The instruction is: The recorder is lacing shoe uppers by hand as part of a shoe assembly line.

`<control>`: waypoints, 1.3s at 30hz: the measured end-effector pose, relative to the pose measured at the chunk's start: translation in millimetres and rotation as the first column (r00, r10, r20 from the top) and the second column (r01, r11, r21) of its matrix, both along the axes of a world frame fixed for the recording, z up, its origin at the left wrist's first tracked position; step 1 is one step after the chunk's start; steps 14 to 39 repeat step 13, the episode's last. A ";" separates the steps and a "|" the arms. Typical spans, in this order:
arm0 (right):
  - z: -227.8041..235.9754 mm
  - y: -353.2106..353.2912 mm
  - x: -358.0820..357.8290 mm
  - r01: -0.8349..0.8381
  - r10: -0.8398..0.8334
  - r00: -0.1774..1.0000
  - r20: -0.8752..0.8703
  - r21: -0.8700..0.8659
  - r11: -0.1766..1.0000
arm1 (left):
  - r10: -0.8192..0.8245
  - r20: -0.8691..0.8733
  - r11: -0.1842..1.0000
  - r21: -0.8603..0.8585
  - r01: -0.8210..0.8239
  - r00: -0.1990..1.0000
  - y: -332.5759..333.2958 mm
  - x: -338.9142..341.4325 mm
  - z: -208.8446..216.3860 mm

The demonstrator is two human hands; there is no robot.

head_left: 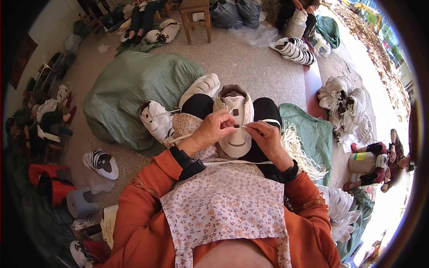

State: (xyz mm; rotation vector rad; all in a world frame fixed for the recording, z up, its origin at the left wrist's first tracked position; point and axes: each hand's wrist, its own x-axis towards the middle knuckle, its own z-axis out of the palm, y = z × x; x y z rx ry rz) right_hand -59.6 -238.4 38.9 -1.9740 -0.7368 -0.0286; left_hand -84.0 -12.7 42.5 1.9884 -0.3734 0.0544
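Note:
A white and beige sneaker (236,146) rests between my knees, its toe toward me and its opening away. Over its eyelet area, my left hand (215,129) pinches a white shoelace (232,162), fingers closed. My right hand (269,137) is closed just beside it, thumb and finger pinching the lace at the shoe. Lace lengths trail from both hands, one crossing the floral apron (223,201) below. Fingers hide part of the lacing. Another white sneaker (156,119) lies beside my left knee.
A large green-covered bundle (138,94) fills the floor at front left. Loose white laces (301,154) lie on a green sheet (308,123) at my right. Piled white shoes (344,105) stand farther right. A wooden stool (195,20) is ahead; other people sit around.

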 end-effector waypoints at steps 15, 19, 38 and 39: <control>-10.0 9.0 1.2 0.013 0.017 0.967 0.255 -0.114 0.993 | 0.005 -0.013 1.000 -0.013 -0.005 1.000 0.9 0.1 -7.2; -10.0 9.0 1.2 0.013 0.017 0.967 0.255 -0.114 0.993 | 0.005 -0.013 1.000 -0.013 -0.005 1.000 0.9 0.1 -7.2; -10.0 9.0 1.2 0.013 0.017 0.967 0.255 -0.114 0.993 | 0.005 -0.013 1.000 -0.013 -0.005 1.000 0.9 0.1 -7.2; -10.0 9.0 1.2 0.013 0.017 0.967 0.255 -0.114 0.993 | 0.005 -0.013 1.000 -0.013 -0.005 1.000 0.9 0.1 -7.2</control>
